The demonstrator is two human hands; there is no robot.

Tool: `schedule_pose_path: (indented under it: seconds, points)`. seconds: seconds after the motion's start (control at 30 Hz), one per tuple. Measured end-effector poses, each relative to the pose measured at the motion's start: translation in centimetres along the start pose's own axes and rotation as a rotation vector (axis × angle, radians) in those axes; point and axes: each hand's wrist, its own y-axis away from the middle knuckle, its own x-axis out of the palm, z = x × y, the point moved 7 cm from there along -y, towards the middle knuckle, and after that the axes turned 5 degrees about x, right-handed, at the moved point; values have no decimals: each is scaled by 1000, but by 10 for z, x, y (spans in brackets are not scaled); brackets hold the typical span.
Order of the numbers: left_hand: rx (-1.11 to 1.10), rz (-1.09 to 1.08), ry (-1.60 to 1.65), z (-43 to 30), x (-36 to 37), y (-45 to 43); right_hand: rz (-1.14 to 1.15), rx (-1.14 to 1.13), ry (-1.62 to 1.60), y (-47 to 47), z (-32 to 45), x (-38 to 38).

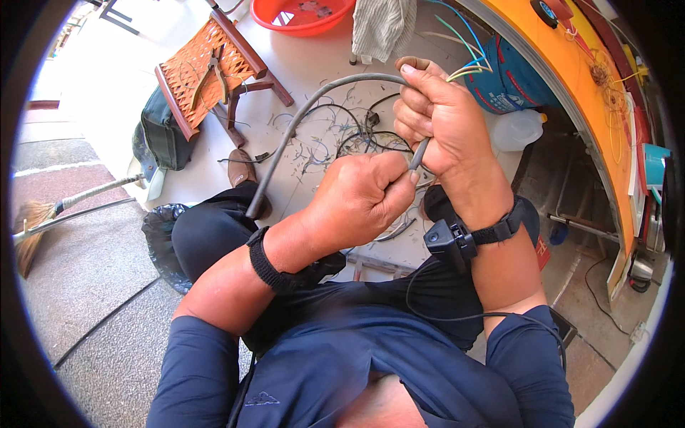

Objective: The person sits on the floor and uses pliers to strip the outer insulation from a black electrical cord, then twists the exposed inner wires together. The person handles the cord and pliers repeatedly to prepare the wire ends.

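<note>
A grey sheathed electrical cable [299, 115] runs through both fists. My left hand [369, 195] is shut on it just below my right hand [441, 109], and a short stretch of the sheath shows between them. My right hand also grips it higher up, with thumb and forefinger pinched near its top. From there the cable arches left and down to a free end above my left knee. Bare of the sheath, several insulated wires [471, 67], blue, green and pale, fan out beyond my right hand. What lies inside each fist is hidden.
Wire scraps [321, 152] and black cable litter the tiled floor. Pliers [214, 75] lie on a woven folding stool [184, 53]. A red basin [302, 16], a plastic jug [516, 130], an orange table [583, 69] and a broom [40, 224] stand around. A black bag [160, 246] is beside my left knee.
</note>
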Motion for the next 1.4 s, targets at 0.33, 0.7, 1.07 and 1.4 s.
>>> schedule_pose_path:
  seconds: [0.33,0.7,1.07,1.4]
  points:
    - [80,76,17,-11,16,31,-266,-89,21,-17,22,-40]
    - [20,48,-25,9,-4,37,-168,-168,-40,-15,52,-54]
    - [-330,151,235,38,6,50,-19,-129,-73,-5,53,-42]
    - [-358,135,365,38,9,49,42,-143,-114,-3,58,-45]
